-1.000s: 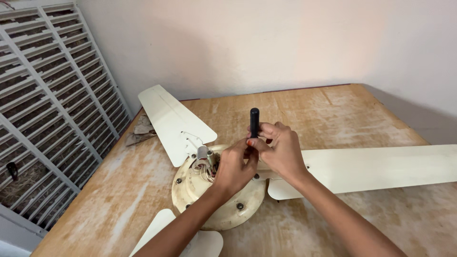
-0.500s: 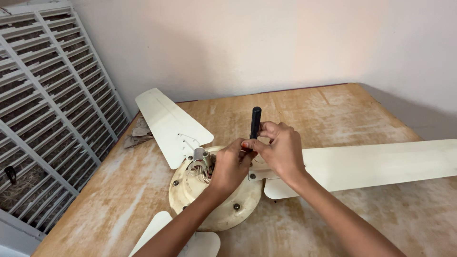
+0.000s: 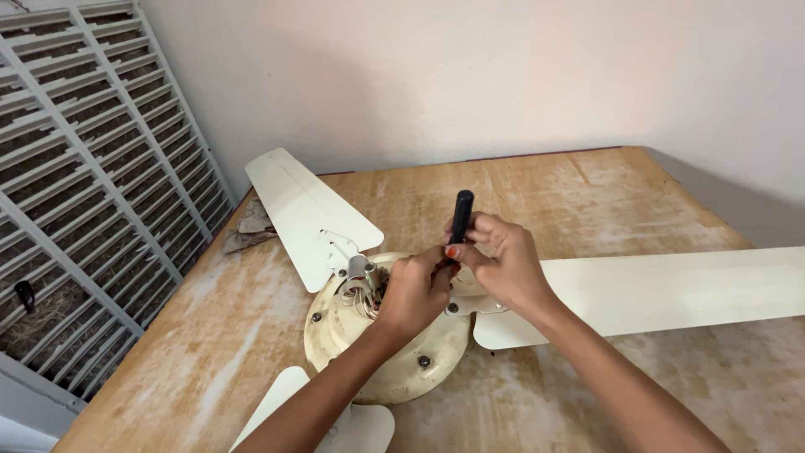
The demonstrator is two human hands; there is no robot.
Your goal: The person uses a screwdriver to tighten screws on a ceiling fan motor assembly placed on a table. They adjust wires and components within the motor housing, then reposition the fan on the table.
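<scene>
Right hand (image 3: 503,256): fingers pinching the black tool (image 3: 461,216), long axis upright, over the fan motor (image 3: 381,352)
Left hand (image 3: 417,289): curled, fingertips touching the tool's lower end
Place: mid-table (image 3: 587,180)

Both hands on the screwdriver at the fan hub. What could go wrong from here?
The right hand holds the black screwdriver handle upright while the left hand pinches near its hidden tip; a slip could jab those fingers. Loose wires sit exposed at the fan motor housing beside the tip and might get nicked. The long fan blade runs past the wooden table's right side; a bump could swing the fan.
</scene>
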